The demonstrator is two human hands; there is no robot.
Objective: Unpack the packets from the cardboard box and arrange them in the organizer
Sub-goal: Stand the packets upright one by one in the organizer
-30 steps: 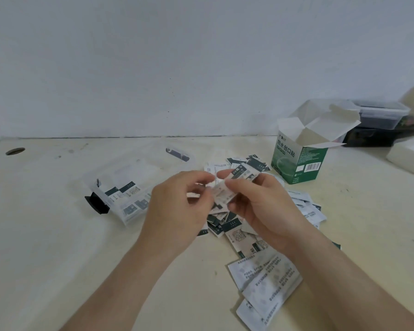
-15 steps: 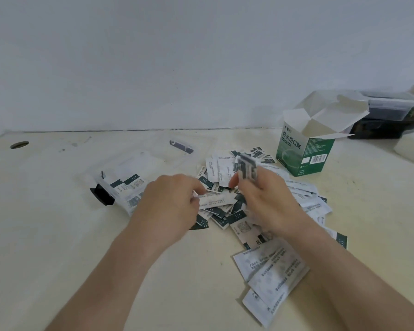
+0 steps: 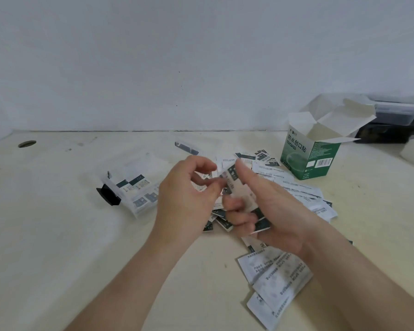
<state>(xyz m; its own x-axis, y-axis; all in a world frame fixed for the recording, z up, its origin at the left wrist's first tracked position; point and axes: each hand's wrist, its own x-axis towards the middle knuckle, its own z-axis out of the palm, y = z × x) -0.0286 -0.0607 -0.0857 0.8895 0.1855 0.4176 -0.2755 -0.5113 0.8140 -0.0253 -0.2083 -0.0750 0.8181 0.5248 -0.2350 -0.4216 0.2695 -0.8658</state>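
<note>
A green and white cardboard box (image 3: 308, 158) stands open at the right rear of the table. Several white and dark green packets (image 3: 299, 192) lie in a loose pile in front of it. My right hand (image 3: 270, 206) holds a small stack of packets (image 3: 237, 189) upright above the pile, thumb up and fingers curled round it. My left hand (image 3: 189, 194) pinches the near edge of that stack with thumb and fingers. The clear plastic organizer (image 3: 134, 185) lies to the left with a few packets inside and a black latch on its left end.
Larger white packets (image 3: 275, 278) lie near the front, beside my right forearm. A clear lid (image 3: 187, 149) lies behind the organizer. Dark plastic containers (image 3: 392, 120) stand at the far right against the wall. A round hole (image 3: 27, 144) marks the table's far left.
Both hands rose from the pile. The right hand turned palm-up with a stack of packets, and the left hand came in to pinch it.
</note>
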